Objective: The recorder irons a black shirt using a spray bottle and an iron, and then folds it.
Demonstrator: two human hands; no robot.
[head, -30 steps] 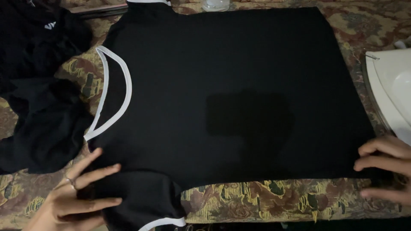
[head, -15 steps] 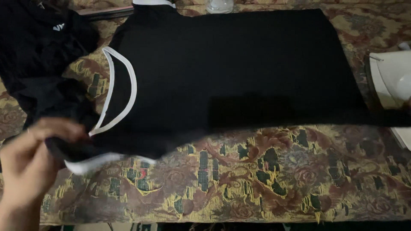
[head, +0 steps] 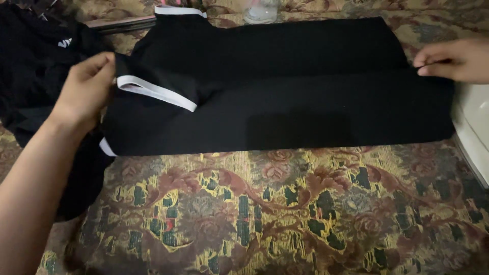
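On the floral cloth, both hands pinch the black shirt: left hand at the sleeve, right hand at the hem; better keep the fold edge straight and flat.

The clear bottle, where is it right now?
In the head view the clear bottle stands at the top edge, centre, on the floral cloth just beyond the far edge of the black shirt.

Two hands are in view: the left hand at the left and the right hand at the far right. One black shirt with white trim lies folded on one flowered cloth. One more dark garment sits far left, one clear container at the far edge, and one white object at the right.
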